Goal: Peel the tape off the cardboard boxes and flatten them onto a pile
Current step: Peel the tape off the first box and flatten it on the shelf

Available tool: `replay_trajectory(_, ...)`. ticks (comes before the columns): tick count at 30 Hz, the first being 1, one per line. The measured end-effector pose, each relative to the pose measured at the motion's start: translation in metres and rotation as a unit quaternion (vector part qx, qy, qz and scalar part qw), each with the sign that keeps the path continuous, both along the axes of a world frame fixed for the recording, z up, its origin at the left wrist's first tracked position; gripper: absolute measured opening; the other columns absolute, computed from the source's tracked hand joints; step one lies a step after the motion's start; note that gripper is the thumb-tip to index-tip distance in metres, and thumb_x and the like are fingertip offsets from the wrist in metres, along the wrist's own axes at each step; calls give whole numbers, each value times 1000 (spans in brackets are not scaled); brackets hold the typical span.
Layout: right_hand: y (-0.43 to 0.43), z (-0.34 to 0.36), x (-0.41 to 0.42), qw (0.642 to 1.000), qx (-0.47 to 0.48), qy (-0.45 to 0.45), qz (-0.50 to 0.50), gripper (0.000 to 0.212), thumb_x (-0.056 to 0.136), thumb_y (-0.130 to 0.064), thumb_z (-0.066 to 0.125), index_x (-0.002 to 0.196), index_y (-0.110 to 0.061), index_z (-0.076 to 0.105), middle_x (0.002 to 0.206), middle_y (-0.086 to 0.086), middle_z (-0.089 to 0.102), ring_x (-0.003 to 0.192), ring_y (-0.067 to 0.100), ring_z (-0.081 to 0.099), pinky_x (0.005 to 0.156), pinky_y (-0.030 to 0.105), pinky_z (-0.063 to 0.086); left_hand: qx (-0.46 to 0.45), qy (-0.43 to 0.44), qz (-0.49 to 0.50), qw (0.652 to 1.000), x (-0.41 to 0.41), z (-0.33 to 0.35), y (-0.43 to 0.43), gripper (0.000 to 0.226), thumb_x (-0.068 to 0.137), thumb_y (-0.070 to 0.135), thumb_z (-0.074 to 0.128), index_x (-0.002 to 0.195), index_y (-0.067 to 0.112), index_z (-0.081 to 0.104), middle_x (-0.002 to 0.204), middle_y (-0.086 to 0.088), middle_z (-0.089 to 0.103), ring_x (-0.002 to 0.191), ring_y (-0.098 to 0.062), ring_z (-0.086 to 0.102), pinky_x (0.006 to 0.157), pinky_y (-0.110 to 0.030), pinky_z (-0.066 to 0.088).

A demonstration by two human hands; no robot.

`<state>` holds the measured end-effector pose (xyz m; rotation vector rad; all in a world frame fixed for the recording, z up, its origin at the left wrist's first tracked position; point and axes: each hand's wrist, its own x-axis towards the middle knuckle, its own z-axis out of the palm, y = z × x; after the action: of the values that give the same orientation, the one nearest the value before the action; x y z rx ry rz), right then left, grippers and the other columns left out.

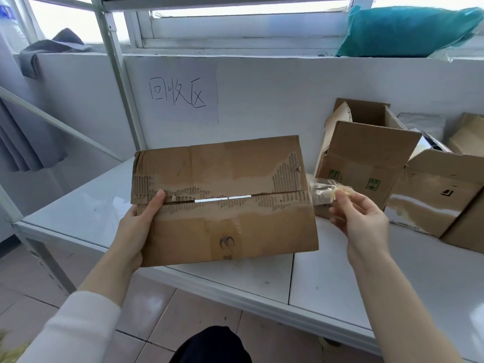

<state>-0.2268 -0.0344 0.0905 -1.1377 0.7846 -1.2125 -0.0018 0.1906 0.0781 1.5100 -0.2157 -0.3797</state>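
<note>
Head view: left hand [138, 226] clamps the cardboard box [222, 231] at its left edge, thumb on the torn face by the seam, fingers hidden behind. Right hand [361, 218] pinches a crumpled tape wad [337, 191], other fingers loosely apart, just off the box's right edge. Both forearms reach forward. Box held over the table [86, 205], front left. Open boxes [366, 153] at table's back right. Handwritten sign [180, 95] on the wall.
</note>
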Motion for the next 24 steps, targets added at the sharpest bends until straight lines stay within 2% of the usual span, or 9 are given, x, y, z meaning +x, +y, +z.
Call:
replay_trajectory(5,-15,-14,12,995,54,24,-75,11,84,-20,67,78,-23,57,79,-6,59,69,4,53,66,19,45,12,-2,-12,1000,3,2,-9,39,78,56,60,103,26,58,96,3,64,83,-15,60,62,-29,46)
replay_trajectory(8,-34,-20,2,972,114,80,-187,17,86,-23,63,99,-14,59,93,-1,58,84,16,53,82,29,46,19,13,-2,1000,11,2,-2,41,77,60,58,102,27,58,94,3,64,84,-17,60,75,-33,48)
replay_trajectory(10,-36,-27,-13,960,19,166,-225,20,87,-21,61,104,-11,57,93,2,57,86,21,54,78,27,40,21,37,5,999,17,3,4,41,77,64,56,96,28,59,92,3,64,83,-17,60,81,-36,47)
replay_trajectory(12,-18,-44,-19,935,-173,245,-189,11,86,-13,62,96,-10,59,80,4,59,75,26,56,66,23,35,15,48,0,999,20,4,5,38,77,65,55,90,29,60,92,3,65,83,-17,61,79,-35,49)
replay_trajectory(14,13,-72,-17,880,-323,334,-99,11,81,-6,67,91,-9,63,72,4,59,62,24,55,59,25,36,14,41,-13,999,18,5,1,36,77,64,56,90,31,61,93,5,66,84,-15,62,70,-31,49)
replay_trajectory(16,35,-109,-11,815,-422,398,-8,21,68,0,77,83,-9,66,65,1,57,61,21,52,52,24,38,13,29,-17,999,14,6,-6,33,79,61,57,89,30,61,92,7,65,82,-13,62,65,-28,47)
replay_trajectory(18,44,-134,-7,766,-480,426,43,28,58,3,82,78,-11,70,66,-1,62,73,17,43,57,19,37,9,26,-8,1000,13,7,-10,35,78,61,58,94,29,61,94,7,64,83,-13,61,68,-29,47)
replay_trajectory(21,53,-145,-12,762,-470,445,31,31,58,-8,85,86,-14,73,91,7,62,90,18,37,73,20,39,7,28,-9,1000,12,5,-11,50,74,64,60,110,29,59,104,5,65,93,-16,62,73,-30,48)
replay_trajectory(24,57,-144,-18,735,-490,468,15,29,68,-24,71,97,-22,71,97,4,59,92,23,43,73,28,38,3,24,-12,1000,11,2,-10,54,74,65,60,113,29,58,108,4,65,98,-18,62,71,-29,49)
